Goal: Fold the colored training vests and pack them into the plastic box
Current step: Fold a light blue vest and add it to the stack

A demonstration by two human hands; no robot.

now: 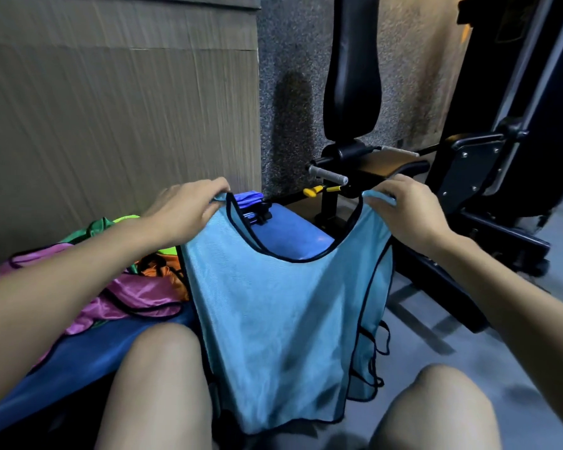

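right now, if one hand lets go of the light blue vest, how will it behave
Probably floppy: the light blue vest hangs limp from the left hand and right hand pinching its shoulders. Likely light, as thin mesh. The released side would likely drop and swing, side ties dangling.

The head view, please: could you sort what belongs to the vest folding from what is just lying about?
Job: light blue vest, held by left hand and right hand; pink vest; orange vest; green vest.
Lying about: gym machine; blue bench.
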